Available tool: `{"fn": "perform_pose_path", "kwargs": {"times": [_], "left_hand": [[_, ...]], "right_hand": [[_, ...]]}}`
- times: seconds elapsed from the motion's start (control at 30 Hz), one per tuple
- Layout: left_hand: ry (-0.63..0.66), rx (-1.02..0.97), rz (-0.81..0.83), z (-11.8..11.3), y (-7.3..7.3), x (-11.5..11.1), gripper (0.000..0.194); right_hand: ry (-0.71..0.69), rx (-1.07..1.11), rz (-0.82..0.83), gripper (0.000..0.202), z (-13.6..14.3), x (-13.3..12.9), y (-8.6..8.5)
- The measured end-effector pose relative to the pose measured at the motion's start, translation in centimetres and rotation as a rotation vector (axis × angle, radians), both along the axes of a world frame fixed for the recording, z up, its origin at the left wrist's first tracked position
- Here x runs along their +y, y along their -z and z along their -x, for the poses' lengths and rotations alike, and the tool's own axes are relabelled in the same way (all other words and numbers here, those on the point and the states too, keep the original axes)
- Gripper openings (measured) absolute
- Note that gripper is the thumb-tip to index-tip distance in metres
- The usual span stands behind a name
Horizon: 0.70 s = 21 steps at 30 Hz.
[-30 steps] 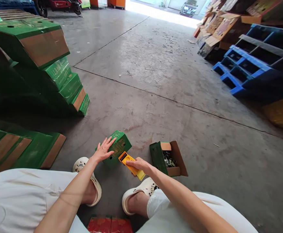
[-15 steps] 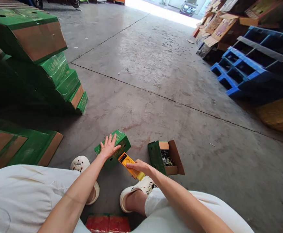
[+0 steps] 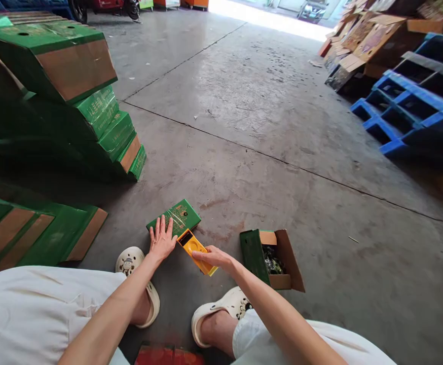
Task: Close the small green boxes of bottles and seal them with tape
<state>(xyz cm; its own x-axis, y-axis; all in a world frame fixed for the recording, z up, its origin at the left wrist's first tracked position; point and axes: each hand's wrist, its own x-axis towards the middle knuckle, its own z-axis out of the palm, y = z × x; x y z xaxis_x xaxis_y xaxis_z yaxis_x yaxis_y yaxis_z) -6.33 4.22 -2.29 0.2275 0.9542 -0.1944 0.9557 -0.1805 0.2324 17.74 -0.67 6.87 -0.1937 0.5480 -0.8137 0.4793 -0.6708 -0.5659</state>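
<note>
Head view; clock face set on its centre.

1. Concrete floor [image 3: 282,152]: grey, scuffed; a dark seam crosses from 10 toward 3 o'clock.
2. Green carton stack [image 3: 77,71]: 10 o'clock. Brown panel on the top carton; much of the pile lies in shadow.
3. Blue pallets [image 3: 415,91]: between 2 and 3 o'clock, piled up.
4. Lower green cartons [image 3: 65,223]: between 8 and 9 o'clock, brown panels showing.
5. Open carton [image 3: 254,256]: between 4 and 5 o'clock, brown flap raised. Dark, shiny contents, too small to make out.
6. Small green box [image 3: 178,215]: 8 o'clock, on the floor. Print on its top, one dark round hole toward the far right.
7. Left hand [image 3: 162,245]: near 8 o'clock, palm down, fingers spread over the near left part of the box top.
8. Right hand [image 3: 209,257]: near 6 o'clock, gripping a yellow handheld device [image 3: 189,244], thumb on its upper face.
9. That device: 7 o'clock, dark-windowed end at the box's near edge, just beside the left thumb. Contact with box: cannot tell.
</note>
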Motion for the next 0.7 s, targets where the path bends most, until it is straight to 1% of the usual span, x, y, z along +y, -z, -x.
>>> {"fn": "perform_pose_path", "kwargs": {"times": [0.07, 0.13, 0.17, 0.27, 0.33, 0.37, 0.4, 0.5, 0.57, 0.63, 0.7], "left_hand": [[0.09, -0.03, -0.047, 0.0, 0.2, -0.3, 0.064], [0.185, -0.068, -0.037, 0.0, 0.2, 0.4, 0.062], [0.208, -0.079, -0.017, 0.0, 0.2, 1.0, 0.062], [0.183, -0.07, 0.035, -0.3, 0.0, 3.0, 0.062], [0.149, -0.057, 0.033, -0.5, -0.2, 3.5, 0.062], [0.157, -0.06, 0.029, -0.5, -0.2, 3.4, 0.063], [0.192, -0.071, 0.031, -0.4, -0.2, 3.1, 0.064], [0.369, -0.121, 0.064, 0.6, -0.1, 1.3, 0.072], [0.425, -0.129, 0.071, 1.6, 0.0, -0.2, 0.076], [0.388, -0.108, 0.044, 2.6, 0.3, -1.5, 0.079], [0.283, -0.081, -0.008, 3.2, 0.6, -2.5, 0.079]], "right_hand": [[-0.01, 0.041, -0.004, 0.045, -0.3, -0.2, 0.7], [-0.007, 0.054, -0.01, 0.045, -0.2, -0.5, 1.1], [-0.002, 0.059, -0.011, 0.044, -0.1, -0.6, 1.2], [0.015, 0.08, -0.013, 0.044, 0.2, -0.9, 1.1], [0.027, 0.092, -0.009, 0.044, 0.2, -1.1, 0.8], [0.032, 0.098, -0.004, 0.044, 0.1, -1.1, 0.7], [0.036, 0.104, 0.003, 0.044, 0.0, -1.1, 0.7], [0.035, 0.095, 0.026, 0.043, -0.3, -0.9, 0.8], [0.022, 0.075, 0.039, 0.045, -0.5, -0.7, 1.0], [0.01, 0.085, 0.048, 0.046, -0.6, -0.6, 1.3], [0.012, 0.111, 0.047, 0.045, -0.6, -0.6, 1.6]]}}
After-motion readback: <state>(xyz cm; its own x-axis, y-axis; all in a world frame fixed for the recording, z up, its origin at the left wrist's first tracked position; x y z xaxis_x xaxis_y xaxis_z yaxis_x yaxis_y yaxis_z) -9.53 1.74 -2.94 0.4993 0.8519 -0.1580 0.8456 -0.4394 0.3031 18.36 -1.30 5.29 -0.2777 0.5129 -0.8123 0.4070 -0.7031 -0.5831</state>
